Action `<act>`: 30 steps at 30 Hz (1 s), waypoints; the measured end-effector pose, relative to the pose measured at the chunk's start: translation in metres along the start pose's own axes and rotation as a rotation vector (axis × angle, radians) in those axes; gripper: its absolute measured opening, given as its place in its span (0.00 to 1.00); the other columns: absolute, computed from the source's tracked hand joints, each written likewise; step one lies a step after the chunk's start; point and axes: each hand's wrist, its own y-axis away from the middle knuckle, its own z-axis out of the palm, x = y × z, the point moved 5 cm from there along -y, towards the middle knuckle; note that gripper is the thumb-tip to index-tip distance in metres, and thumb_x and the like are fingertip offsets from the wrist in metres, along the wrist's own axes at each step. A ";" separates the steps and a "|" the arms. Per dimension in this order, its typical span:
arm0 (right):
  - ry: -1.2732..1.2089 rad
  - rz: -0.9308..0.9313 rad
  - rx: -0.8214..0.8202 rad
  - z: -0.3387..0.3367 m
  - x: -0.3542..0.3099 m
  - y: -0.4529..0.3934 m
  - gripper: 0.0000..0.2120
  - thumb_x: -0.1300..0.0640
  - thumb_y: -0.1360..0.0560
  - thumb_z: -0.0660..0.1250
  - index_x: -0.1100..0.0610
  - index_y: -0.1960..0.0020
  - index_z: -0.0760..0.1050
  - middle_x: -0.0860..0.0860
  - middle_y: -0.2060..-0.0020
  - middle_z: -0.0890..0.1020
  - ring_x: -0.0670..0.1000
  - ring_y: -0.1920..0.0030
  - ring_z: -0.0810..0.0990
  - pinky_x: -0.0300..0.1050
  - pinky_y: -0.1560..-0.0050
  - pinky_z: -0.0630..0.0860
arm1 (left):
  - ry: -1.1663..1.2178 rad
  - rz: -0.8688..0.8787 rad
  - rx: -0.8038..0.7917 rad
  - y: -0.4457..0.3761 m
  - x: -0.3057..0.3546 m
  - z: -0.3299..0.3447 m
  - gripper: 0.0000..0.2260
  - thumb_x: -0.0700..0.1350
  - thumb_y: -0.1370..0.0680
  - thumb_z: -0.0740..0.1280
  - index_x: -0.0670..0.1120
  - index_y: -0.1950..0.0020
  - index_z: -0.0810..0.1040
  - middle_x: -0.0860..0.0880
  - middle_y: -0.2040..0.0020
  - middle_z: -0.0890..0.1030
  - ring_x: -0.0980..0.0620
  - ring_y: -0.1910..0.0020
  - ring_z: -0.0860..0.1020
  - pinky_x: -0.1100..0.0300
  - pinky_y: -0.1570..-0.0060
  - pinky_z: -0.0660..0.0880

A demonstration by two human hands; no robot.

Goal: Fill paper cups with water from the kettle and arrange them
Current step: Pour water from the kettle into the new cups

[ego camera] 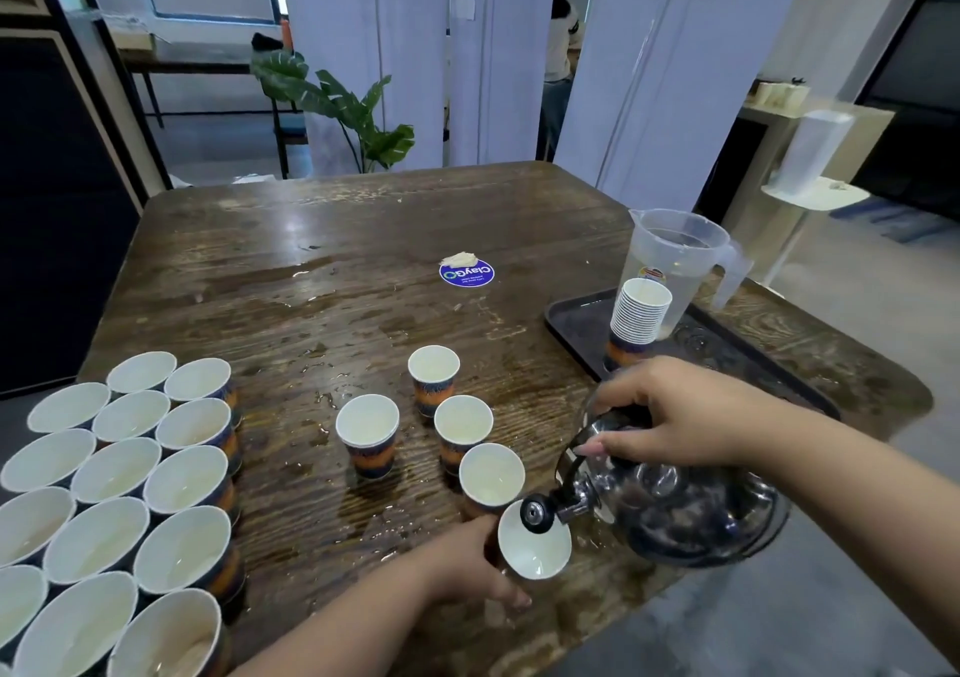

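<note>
My right hand (pixel 670 411) grips the black handle of a shiny steel kettle (pixel 685 510), tilted left so its spout hangs over a paper cup (pixel 535 554). My left hand (pixel 467 565) holds that cup by its side near the table's front edge. Behind it stand several more cups, among them cup (pixel 491 474), cup (pixel 462 424) and cup (pixel 367 429). At the left, several cups (pixel 130 468) with water in them are packed in close rows.
The wooden table (pixel 363 240) is wet with spilled water. A dark tray (pixel 576 323) at the right holds a stack of cups (pixel 639 313) and a clear plastic jug (pixel 675 255). A blue round sticker (pixel 466 272) lies mid-table.
</note>
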 end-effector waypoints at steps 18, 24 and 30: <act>0.126 -0.066 -0.026 0.001 -0.020 0.006 0.33 0.24 0.35 0.51 0.52 0.58 0.75 0.47 0.66 0.78 0.49 0.62 0.77 0.53 0.58 0.75 | 0.106 0.210 0.110 -0.009 0.004 0.011 0.31 0.44 0.35 0.80 0.56 0.37 0.71 0.60 0.42 0.78 0.64 0.44 0.75 0.80 0.50 0.66; 0.198 -0.092 -0.039 0.003 -0.026 0.004 0.25 0.26 0.33 0.52 0.48 0.67 0.62 0.46 0.70 0.73 0.49 0.66 0.73 0.54 0.62 0.75 | 0.124 0.232 0.139 -0.010 0.002 0.012 0.34 0.44 0.37 0.81 0.55 0.35 0.71 0.60 0.41 0.78 0.65 0.43 0.75 0.79 0.49 0.67; 0.260 -0.086 -0.074 -0.001 -0.033 0.003 0.22 0.32 0.27 0.60 0.52 0.59 0.72 0.48 0.65 0.77 0.50 0.63 0.75 0.52 0.60 0.75 | 0.161 0.240 0.139 -0.011 0.001 0.014 0.34 0.48 0.39 0.82 0.59 0.37 0.71 0.62 0.41 0.78 0.66 0.41 0.75 0.66 0.39 0.70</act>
